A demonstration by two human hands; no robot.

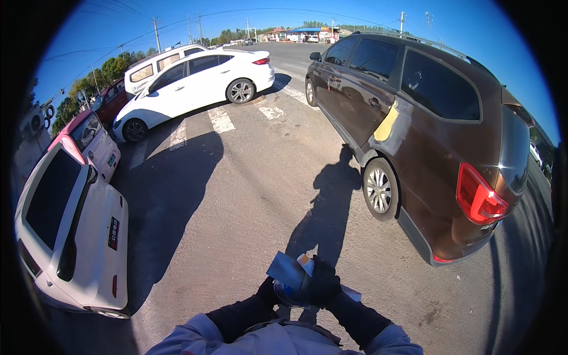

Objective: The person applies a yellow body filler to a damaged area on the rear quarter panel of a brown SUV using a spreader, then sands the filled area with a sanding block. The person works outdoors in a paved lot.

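Observation:
My right hand (322, 285), in a black glove, is closed round a bundle at the bottom centre, with a blue-grey flat sheet (284, 267), a small white-and-orange item (305, 263) and something blue beneath. My left hand (266, 291), also gloved, grips the bundle's left side, its fingers partly hidden. To the right stands a brown minivan (432, 148) with a yellow-and-grey filler patch (384, 125) on the body above and ahead of its rear wheel (380, 188).
A white hatchback (89, 242) and a pink car (100, 154) are close on the left. A white sedan (195, 89) crosses the view ahead, with a white van (142, 71) and a dark red car (109, 97) behind. Asphalt with painted stripes (222, 121) lies between, under my shadow.

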